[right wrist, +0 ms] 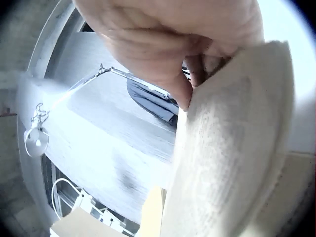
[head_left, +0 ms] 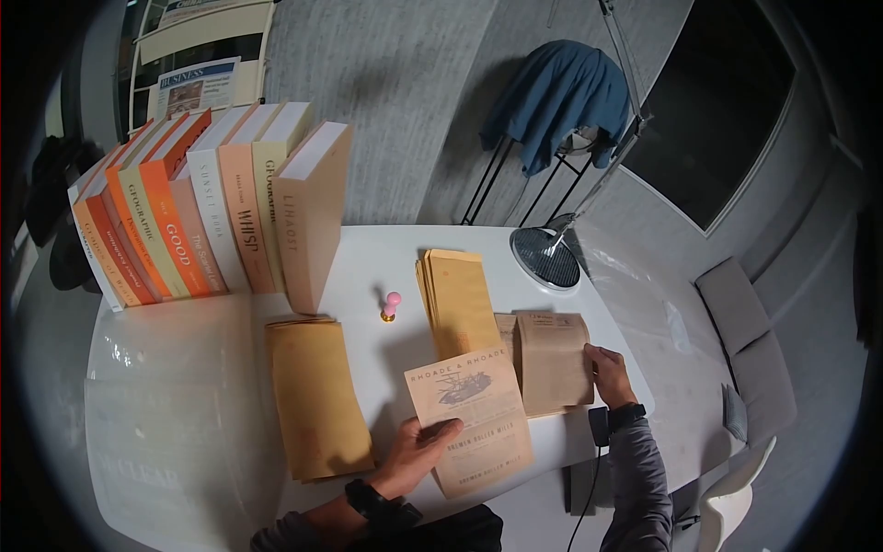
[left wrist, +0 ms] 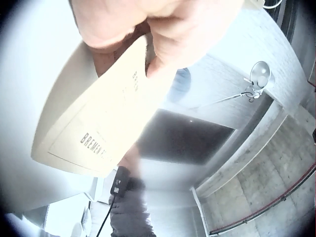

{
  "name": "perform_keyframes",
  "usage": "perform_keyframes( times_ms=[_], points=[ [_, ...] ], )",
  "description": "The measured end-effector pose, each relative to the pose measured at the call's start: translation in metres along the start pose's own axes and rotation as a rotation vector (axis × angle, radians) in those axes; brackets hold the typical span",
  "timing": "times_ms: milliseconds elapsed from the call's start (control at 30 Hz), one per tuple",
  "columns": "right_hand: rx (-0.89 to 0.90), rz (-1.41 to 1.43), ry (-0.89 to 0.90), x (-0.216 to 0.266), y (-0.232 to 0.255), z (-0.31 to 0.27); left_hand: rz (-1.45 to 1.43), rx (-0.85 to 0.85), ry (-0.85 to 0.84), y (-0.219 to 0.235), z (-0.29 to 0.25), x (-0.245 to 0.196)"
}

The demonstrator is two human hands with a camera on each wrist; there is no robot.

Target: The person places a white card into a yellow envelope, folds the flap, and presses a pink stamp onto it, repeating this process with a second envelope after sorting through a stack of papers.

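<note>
My left hand (head_left: 418, 457) holds a printed tan sheet (head_left: 478, 419) headed "RHOADE & RHOADE", its thumb across the front. In the left wrist view this sheet (left wrist: 89, 123) bends away from the fingers. On the right, my right hand (head_left: 611, 377) pinches the right edge of a brownish printed paper (head_left: 556, 363), which lies over other papers near the table's front edge. The right wrist view shows the thumb and fingers at the edge of this curved paper (right wrist: 222, 143). Behind the sheet lies a stack of kraft envelopes (head_left: 460, 299), its lower end overlapped by the sheet.
A second kraft envelope stack (head_left: 317, 396) lies at the left of the white table (head_left: 382, 248). Between the stacks stands a pink-handled stamp (head_left: 393, 304). A row of books (head_left: 212, 212) lines the back left, and a lamp base (head_left: 545, 258) sits at the back right.
</note>
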State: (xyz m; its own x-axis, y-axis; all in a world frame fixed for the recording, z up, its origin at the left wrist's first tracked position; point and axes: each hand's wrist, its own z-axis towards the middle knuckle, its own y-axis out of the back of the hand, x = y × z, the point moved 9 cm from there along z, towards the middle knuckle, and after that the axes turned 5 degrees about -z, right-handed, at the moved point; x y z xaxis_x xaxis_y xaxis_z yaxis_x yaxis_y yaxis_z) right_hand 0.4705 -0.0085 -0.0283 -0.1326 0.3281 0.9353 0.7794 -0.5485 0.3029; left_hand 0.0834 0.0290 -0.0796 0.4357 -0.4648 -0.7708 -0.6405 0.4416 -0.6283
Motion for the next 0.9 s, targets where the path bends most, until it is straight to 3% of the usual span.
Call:
perform_keyframes(
  times_ms=[300,567,900],
  points=[
    [0.122,0.293,0.067,0.017,-0.024,-0.019,-0.016,0.011,0.037,-0.001,-0.002,-0.001],
    [0.332,0.394,0.047,0.038,-0.094,-0.083,0.087,0.051,0.043,-0.007,-0.003,-0.006],
    [0.384,0.461,0.098,0.059,-0.108,-0.121,-0.010,-0.071,-0.117,0.004,0.000,-0.015]
  ],
)
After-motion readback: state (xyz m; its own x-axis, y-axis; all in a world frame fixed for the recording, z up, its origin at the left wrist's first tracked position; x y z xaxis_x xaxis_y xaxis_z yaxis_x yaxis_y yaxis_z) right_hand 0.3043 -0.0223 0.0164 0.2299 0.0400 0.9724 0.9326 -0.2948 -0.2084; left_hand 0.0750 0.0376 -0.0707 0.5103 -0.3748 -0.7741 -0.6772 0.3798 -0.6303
